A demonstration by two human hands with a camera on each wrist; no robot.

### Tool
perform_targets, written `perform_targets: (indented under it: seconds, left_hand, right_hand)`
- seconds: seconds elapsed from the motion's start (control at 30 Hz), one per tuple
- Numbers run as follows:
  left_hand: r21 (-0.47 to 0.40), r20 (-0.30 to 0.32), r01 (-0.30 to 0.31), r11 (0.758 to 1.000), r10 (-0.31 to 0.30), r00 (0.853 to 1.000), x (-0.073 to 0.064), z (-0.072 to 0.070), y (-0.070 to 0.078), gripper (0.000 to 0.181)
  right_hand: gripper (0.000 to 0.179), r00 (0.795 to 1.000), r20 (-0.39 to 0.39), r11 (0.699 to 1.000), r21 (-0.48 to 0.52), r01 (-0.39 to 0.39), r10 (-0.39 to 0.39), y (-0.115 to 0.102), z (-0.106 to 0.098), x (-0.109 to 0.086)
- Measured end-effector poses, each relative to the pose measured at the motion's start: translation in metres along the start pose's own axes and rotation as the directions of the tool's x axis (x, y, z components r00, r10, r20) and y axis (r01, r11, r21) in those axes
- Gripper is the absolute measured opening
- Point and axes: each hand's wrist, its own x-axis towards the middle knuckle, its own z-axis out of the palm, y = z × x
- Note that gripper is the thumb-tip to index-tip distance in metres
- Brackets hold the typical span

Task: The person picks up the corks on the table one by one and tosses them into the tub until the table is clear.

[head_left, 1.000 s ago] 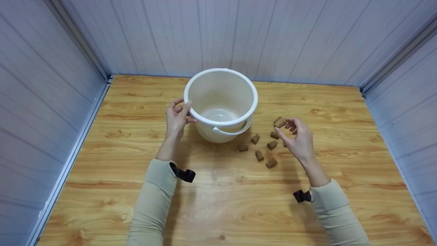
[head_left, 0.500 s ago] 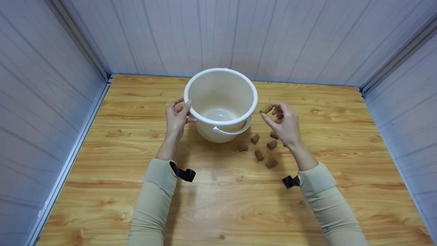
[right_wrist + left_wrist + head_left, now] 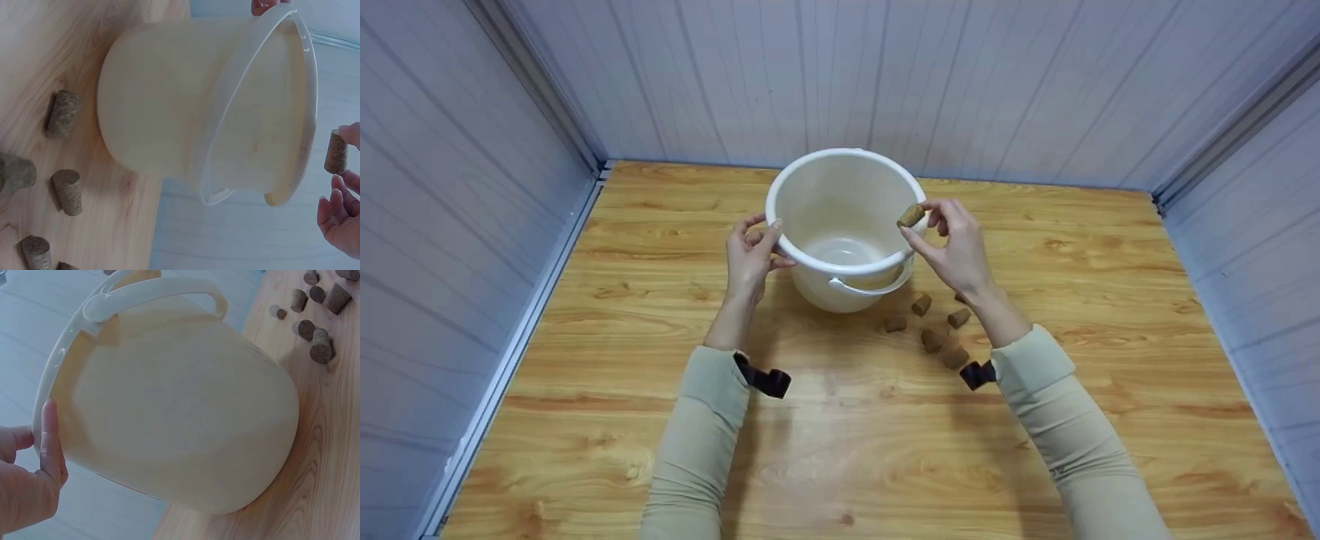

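A white plastic bucket (image 3: 840, 292) stands upright near the back wall, its handle (image 3: 877, 291) hanging at the front right. My left hand (image 3: 750, 255) pinches the left side of its rim, thumb on top and fingers outside; the left wrist view shows the same grip. Over the right edge of the bucket, my right hand (image 3: 958, 247) pinches a cork stopper (image 3: 911, 216) between thumb and fingers. That cork (image 3: 336, 152) is held just outside the opening in the right wrist view. Below lie several loose corks (image 3: 922, 304) on the table, some hidden behind my right forearm.
The wood-grain table (image 3: 840, 450) ends at a pale panelled back wall (image 3: 840, 75). Similar panels rise on the left (image 3: 450, 225) and right (image 3: 1252, 210). The loose corks (image 3: 322, 346) lie to the right of the bucket's base.
My right hand has carried the pinched cork up and left, from above the loose corks to the bucket's right rim. The left hand and bucket have stayed in place.
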Motion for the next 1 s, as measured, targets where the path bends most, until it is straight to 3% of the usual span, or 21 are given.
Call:
perform_targets:
  seconds: [0.57,1.0]
  left_hand:
    - [-0.023,0.022,-0.030,0.999,0.031,0.999,0.001,0.000,0.000,0.038]
    - [-0.009,-0.009,-0.012,1.000,0.012,1.000,0.002,0.001,-0.001,0.037]
  right_hand:
    - [0.034,0.996,0.091,0.999,-0.043,0.000,0.004,-0.006,0.029,0.028]
    - [0.037,0.992,0.124,0.998,-0.049,0.034,-0.028,-0.012,0.044,0.040]
